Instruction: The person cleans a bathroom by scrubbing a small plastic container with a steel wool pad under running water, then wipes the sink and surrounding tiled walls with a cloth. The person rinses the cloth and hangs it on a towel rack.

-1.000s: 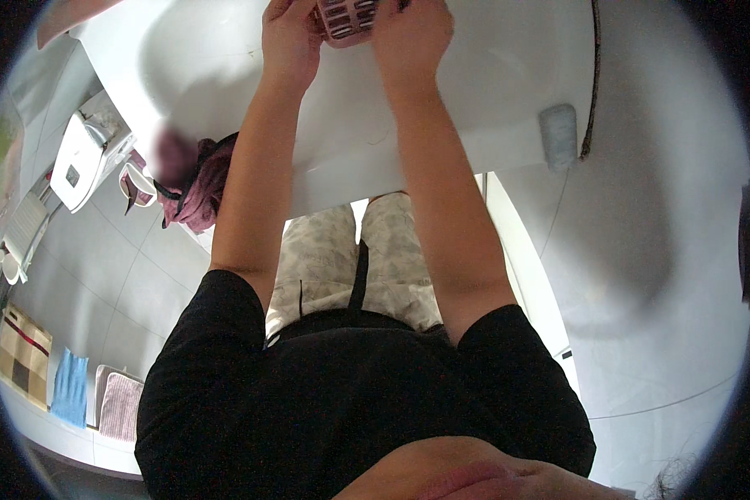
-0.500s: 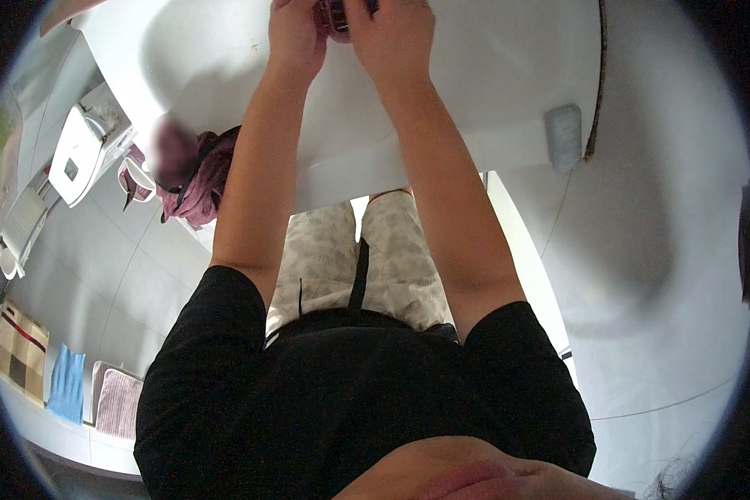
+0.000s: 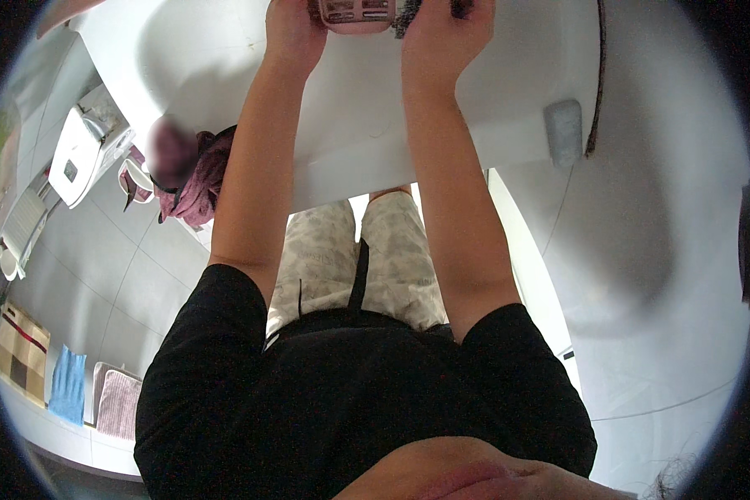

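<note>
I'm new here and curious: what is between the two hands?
In the head view, a pink slotted item in the left hand, and a dark bristly thing in the right hand.

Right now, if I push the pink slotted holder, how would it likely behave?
The pink slotted holder looks like moulded plastic, so probably stiff. Its slots suggest lightness. Its smooth-looking surface could be slippery against the left hand.

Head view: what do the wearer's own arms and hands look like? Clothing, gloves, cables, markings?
Left hand and right hand: no gloves visible, fingertips partly out of frame. Forearms bare, tapering to the wrists; no watch, cables or markings visible. Sleeves: short, loose, plain black.
</note>
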Motion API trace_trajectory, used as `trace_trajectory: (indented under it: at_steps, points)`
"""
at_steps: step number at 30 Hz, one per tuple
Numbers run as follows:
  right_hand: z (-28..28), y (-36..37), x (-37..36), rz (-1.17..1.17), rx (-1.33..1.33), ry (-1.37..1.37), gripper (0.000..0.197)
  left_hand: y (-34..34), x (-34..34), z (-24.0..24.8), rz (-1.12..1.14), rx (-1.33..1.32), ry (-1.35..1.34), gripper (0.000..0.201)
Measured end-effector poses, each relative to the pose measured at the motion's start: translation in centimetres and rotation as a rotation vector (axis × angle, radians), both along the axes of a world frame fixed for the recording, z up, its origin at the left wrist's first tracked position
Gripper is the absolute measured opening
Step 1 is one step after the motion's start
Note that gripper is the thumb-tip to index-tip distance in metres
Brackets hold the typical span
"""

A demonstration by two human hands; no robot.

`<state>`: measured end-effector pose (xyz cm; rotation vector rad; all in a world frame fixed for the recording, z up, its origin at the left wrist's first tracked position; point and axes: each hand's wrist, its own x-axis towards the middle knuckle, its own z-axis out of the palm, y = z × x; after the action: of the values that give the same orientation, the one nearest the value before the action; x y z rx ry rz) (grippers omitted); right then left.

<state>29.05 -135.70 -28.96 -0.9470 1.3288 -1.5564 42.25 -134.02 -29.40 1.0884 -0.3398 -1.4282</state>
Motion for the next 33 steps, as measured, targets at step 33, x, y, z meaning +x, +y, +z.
trace_trajectory:
  at_steps: [33]
  points:
    - [2.4,1.0,-0.5,0.597,-0.013,0.705,0.007,-0.8,1.1,-1.9,0.106,-0.142,-0.138,0.031]
